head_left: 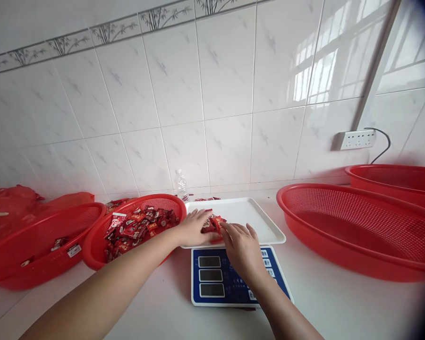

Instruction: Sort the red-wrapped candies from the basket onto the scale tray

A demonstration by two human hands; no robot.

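A white tray (255,215) rests on a blue electronic scale (230,281) on the white counter. A small pile of red snack packets (214,223) lies at the tray's near left part. My left hand (193,226) lies over the pile's left side, fingers curled around the packets. My right hand (242,248) reaches in from the right, fingertips touching the packets, fingers spread. A round red basket (170,200) full of the same red packets (136,229) stands just left of the tray.
A large red basket (357,231) sits right of the scale, another red basket (396,182) behind it. A red basket (38,241) with a few items stands far left, red bags (17,198) behind it. A wall socket (357,140) and a clear bottle (181,185) are at the back.
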